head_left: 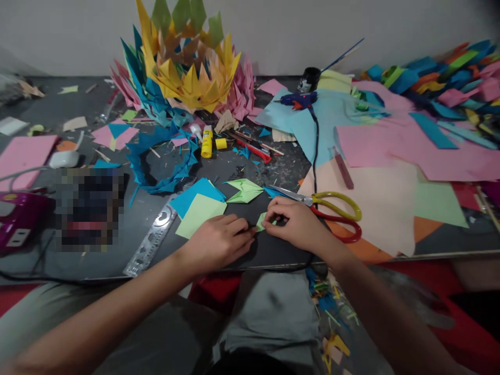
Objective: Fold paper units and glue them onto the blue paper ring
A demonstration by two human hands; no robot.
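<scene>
Head view: I saw the right hand [299, 221] pinching the small green paper [260, 222]; the left hand [221, 237] sat curled just left, its hold I could not tell. Beyond the pinch lay scissors [307, 199]; beyond-left, a folded green piece [247, 191].

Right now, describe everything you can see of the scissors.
The scissors have silvery, metal-looking blades and two large, plastic-looking loops, one yellow-green and one red, standing apart. They lie on the worktable, blades toward the person's left, handles over peach paper. The right hand overlaps them in this view; whether it touches them can't be told.
</scene>
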